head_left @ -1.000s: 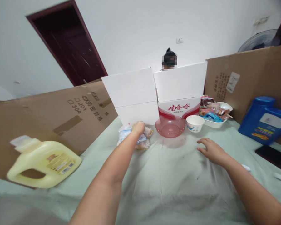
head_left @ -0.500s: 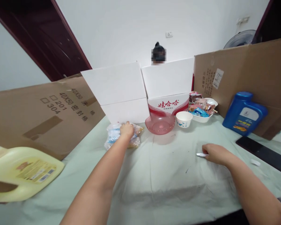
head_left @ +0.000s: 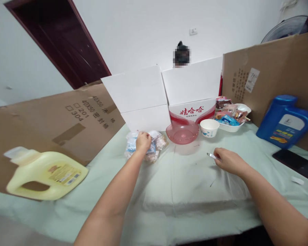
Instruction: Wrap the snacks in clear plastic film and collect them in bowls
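Observation:
My left hand (head_left: 143, 141) rests on a clear plastic bag (head_left: 132, 145) at the table's far left-centre. Its fingers are pinched together on the top of the bag, which holds several wrapped packets in blue, white and brownish tones. In my right hand (head_left: 225, 159) is a slim white tool (head_left: 211, 155) with a metallic tip pointing left. It is held just above or on the cloth; the exact gap cannot be told. A see-through pink bowl (head_left: 182, 133) stands between the two hands, farther back. Beside it is a white paper cup (head_left: 209, 128) with a blue pattern.
A white dish (head_left: 231, 128) holds several wrapped snacks. Right lie a blue jug (head_left: 284, 123), a black phone (head_left: 296, 164) and a small white piece (head_left: 297, 180). A yellow jug (head_left: 51, 174) lies left. Cardboard panels (head_left: 269, 68) and a white box (head_left: 141, 116) bound the table; a person sits behind.
The camera view has swung left, so things sit farther right. My right hand has moved left, nearer the pink bowl, with the white tool. My left hand stays at the bag.

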`<state>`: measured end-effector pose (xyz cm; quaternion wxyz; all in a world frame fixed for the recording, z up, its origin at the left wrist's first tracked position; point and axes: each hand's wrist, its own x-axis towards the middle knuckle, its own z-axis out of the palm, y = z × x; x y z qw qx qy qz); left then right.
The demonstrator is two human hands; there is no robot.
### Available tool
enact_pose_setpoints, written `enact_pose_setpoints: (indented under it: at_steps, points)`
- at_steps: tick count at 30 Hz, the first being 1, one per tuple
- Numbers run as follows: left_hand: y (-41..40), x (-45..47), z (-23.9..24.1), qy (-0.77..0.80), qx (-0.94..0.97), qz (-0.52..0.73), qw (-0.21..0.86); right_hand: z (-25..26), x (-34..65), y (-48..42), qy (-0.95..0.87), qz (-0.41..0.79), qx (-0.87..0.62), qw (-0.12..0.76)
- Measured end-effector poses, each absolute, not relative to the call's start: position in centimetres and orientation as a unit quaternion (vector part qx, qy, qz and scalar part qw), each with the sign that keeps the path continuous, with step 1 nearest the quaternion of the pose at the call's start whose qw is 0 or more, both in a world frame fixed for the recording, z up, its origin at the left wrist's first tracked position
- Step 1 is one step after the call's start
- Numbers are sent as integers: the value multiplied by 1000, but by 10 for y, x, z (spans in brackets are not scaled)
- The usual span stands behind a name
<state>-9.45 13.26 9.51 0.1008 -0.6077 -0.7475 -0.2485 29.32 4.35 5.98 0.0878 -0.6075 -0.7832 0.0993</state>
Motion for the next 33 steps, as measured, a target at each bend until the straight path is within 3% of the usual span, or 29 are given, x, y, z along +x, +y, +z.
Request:
enact_pose_setpoints:
  at_steps: [8, 11, 17, 19, 24, 33]
  points:
    - [89, -76, 104, -683, -587, -425, 92, 56, 288, 46, -776, 90, -599, 175]
    - [59, -40, 71, -623, -639, -449, 40, 54, 284, 47, -775, 68, -592, 211]
    - [2, 20, 2, -470, -795, -368, -107, 62, 255, 24, -809, 38, -527, 256]
    - [-3, 21, -1, -455, -801, -368, -125, 67, 239, 8, -848, 60, -474, 229]
    - [-1, 11, 5, -450, -798, -356, -184, 79, 236, -12, -891, 100, -438, 57]
    - [-2, 14, 8, -441, -787, -347, -254, 72, 313, 37, -744, 66, -664, -30]
